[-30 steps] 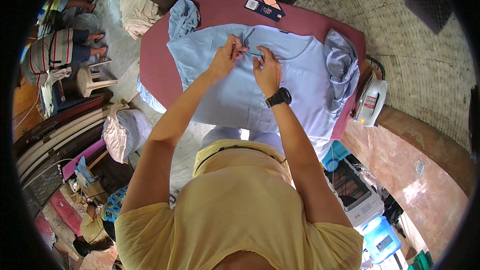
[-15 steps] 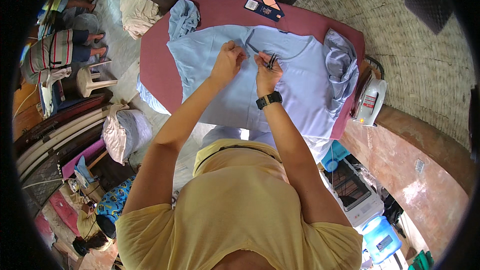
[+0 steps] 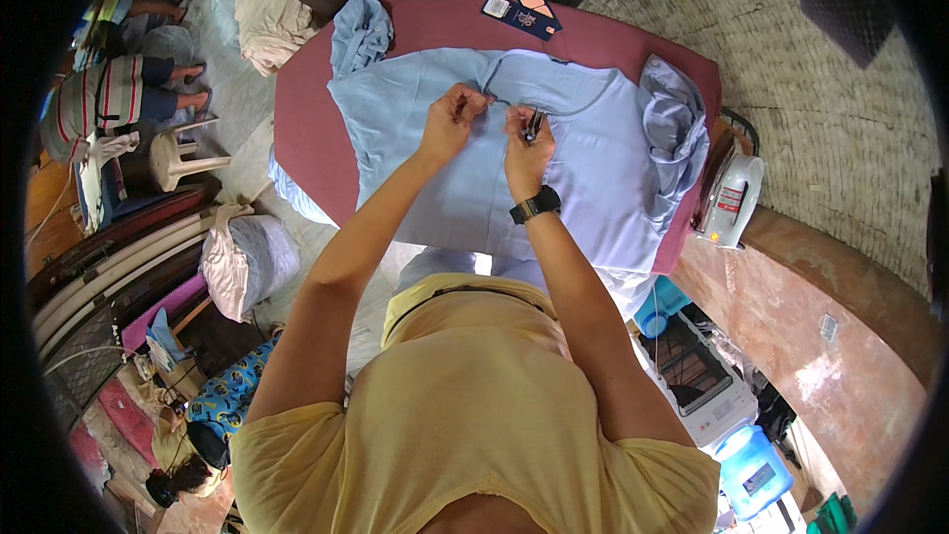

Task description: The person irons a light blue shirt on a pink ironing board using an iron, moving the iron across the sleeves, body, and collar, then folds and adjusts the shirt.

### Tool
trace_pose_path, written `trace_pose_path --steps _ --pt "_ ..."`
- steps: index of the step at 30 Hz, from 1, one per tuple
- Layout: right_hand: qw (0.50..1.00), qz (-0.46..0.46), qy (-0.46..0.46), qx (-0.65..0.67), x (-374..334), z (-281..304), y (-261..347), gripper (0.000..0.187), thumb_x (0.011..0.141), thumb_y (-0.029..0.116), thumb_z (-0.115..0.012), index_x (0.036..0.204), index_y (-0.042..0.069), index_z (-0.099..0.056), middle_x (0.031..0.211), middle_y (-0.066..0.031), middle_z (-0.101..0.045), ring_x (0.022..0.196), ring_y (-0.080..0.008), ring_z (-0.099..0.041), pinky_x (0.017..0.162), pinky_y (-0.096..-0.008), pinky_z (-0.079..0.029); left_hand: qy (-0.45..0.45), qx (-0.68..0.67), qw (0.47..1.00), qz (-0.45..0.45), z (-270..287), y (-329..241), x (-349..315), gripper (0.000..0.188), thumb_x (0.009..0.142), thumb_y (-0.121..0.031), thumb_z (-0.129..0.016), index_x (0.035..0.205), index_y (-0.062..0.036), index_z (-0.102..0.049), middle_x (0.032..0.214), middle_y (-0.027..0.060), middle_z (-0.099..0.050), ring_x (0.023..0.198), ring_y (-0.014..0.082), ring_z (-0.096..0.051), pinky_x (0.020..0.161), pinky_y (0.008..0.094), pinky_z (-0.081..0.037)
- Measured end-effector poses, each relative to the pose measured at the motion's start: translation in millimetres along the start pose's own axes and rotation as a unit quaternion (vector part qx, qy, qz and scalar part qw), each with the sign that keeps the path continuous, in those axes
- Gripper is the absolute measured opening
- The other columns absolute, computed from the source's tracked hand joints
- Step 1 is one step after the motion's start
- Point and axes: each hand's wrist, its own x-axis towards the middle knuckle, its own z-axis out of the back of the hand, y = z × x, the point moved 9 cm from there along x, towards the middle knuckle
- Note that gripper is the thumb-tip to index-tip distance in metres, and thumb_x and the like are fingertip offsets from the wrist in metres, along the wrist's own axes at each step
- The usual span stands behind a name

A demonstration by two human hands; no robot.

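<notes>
A light blue shirt (image 3: pixel 425 208) lies spread over the maroon padded table, its sleeves bunched at the far left and the right. My left hand (image 3: pixel 453 125) is closed in a pinch at the shirt's neckline, fingertips on its edge. Close beside it, my right hand (image 3: pixel 529 146) is closed around small dark metal snips (image 3: pixel 534 126), which stick up between thumb and fingers. The right fingertips also meet the neckline near the left ones. Whether a thread lies between the fingertips is too small to tell. A dark watch is on my right wrist.
Dark tags (image 3: pixel 522 12) lie at the far edge of the maroon table (image 3: pixel 306 138). A white iron (image 3: pixel 733 200) stands at the right edge, a small light lit on it. A plastic stool (image 3: pixel 178 160) and a stuffed bag (image 3: pixel 252 262) are at left. Other people are at the far left and lower left.
My left hand has shifted slightly right and down, closer to my right hand. The right hand has turned a little, and the neckline edge between them has moved.
</notes>
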Motion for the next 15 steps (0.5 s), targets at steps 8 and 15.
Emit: trace_pose_path --steps 8,15 --pt "0.9 -0.371 0.164 0.156 -36 -49 -44 0.049 0.103 0.052 -0.036 0.085 0.009 -0.052 0.059 0.0032 -0.038 0.041 -0.0074 -0.031 0.038 -0.025 -0.021 0.0 -0.042 0.999 0.008 -2 -8 -3 0.015 0.1 -0.011 -0.059 0.093 0.0016 -0.059 0.087 0.0064 -0.071 0.079 0.0081 -0.061 0.072 0.025 -0.051" --pt "0.901 -0.354 0.166 0.186 -30 -61 -53 0.042 0.103 0.045 -0.037 0.078 0.013 -0.048 0.058 0.0046 -0.038 0.04 -0.0066 -0.031 0.037 -0.025 -0.023 0.003 -0.042 0.999 0.027 -2 -7 -5 0.016 0.1 -0.013 -0.059 0.092 0.0006 -0.06 0.084 0.0042 -0.069 0.066 0.0059 -0.053 0.06 0.0239 -0.047"
